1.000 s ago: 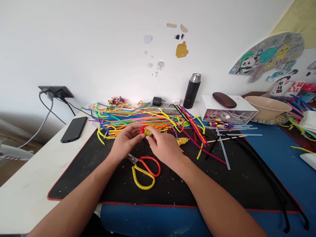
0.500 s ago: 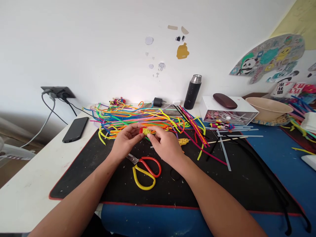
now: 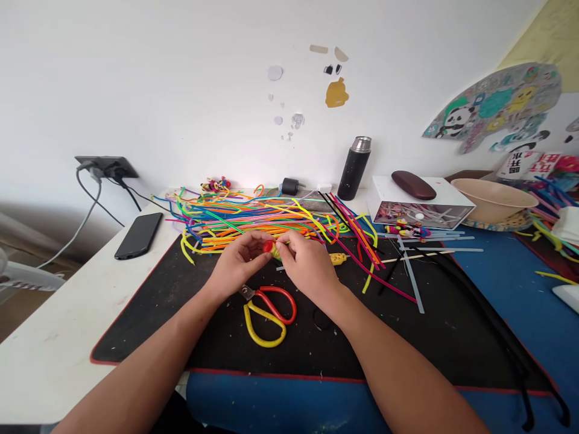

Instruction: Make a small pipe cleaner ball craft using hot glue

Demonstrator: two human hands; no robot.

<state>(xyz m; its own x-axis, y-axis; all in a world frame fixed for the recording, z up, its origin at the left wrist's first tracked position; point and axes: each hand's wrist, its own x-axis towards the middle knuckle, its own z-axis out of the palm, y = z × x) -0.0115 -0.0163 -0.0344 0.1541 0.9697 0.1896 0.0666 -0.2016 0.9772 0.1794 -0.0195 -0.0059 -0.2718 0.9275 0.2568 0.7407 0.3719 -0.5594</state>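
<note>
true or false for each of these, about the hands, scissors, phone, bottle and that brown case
1. The left hand and right hand are both at the red and yellow piece. True.
2. The scissors are in the right hand. False: they lie on the black mat.
3. The brown case rests on top of the white box. True.
4. The phone lies on the black mat. False: it lies on the white table.
5. The black bottle is lying on its side. False: it stands upright.
</note>
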